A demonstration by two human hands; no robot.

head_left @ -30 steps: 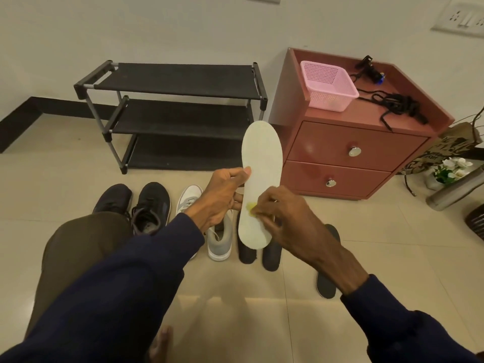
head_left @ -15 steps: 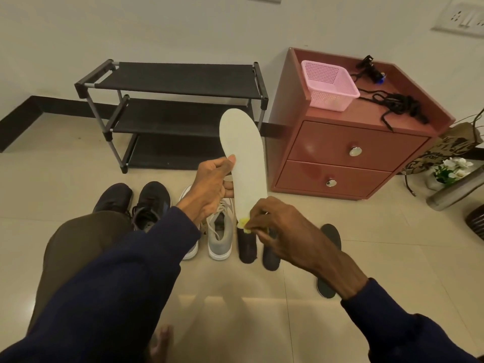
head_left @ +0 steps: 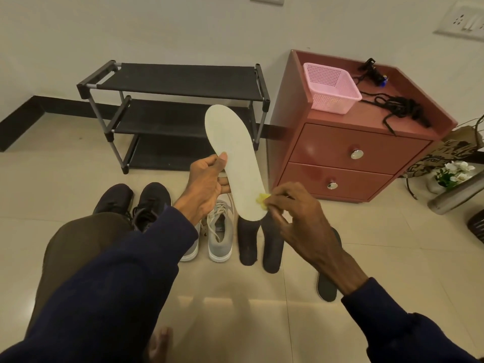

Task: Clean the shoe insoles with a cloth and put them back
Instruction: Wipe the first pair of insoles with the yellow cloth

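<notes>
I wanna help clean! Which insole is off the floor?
The white insole, held up by the left hand; the dark insoles lie on the floor.

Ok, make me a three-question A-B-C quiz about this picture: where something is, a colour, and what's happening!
1. Where is the pink basket? A) shoe rack B) red cabinet C) floor
2. What colour is the cloth? A) blue B) black C) yellow
3. The white insole is: A) held in the left hand B) inside a shoe C) lying flat
1 B: it sits on the cabinet's top. 2 C: yellow shows at the right hand's fingertips. 3 A: thumb and fingers grip its edge.
</notes>
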